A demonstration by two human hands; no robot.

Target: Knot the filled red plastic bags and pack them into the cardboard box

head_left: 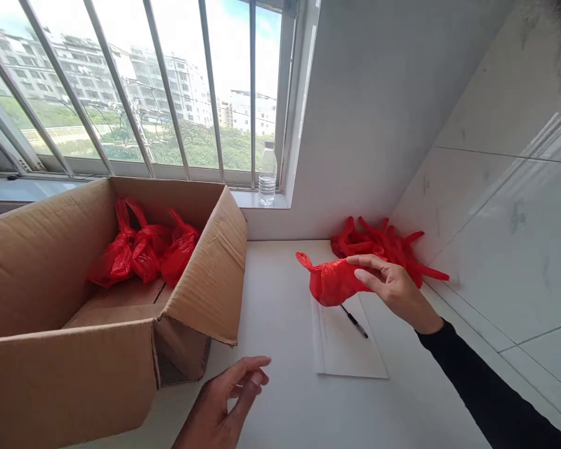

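Note:
My right hand (393, 288) grips the right end of a red plastic bag (331, 282), its fingers on top and its thumb in front. The bag bulges, but its contents are hidden; one handle loop points left. It is held over the upper part of a white notebook (350, 355), where a black pen (355, 322) lies. Just behind my right hand is a heap of red plastic bags (374, 237) on the white tabletop (280, 299). My left hand (231, 399) is beside the box's near right corner, holding nothing, with its fingers curved and apart from the thumb.
To the left stands an open cardboard box (65, 368) with several knotted red bags (143, 249) inside; its side flap (210, 262) leans out to the right. A water bottle (267, 174) is on the windowsill by the barred window. A tiled wall (509, 237) bounds the right side.

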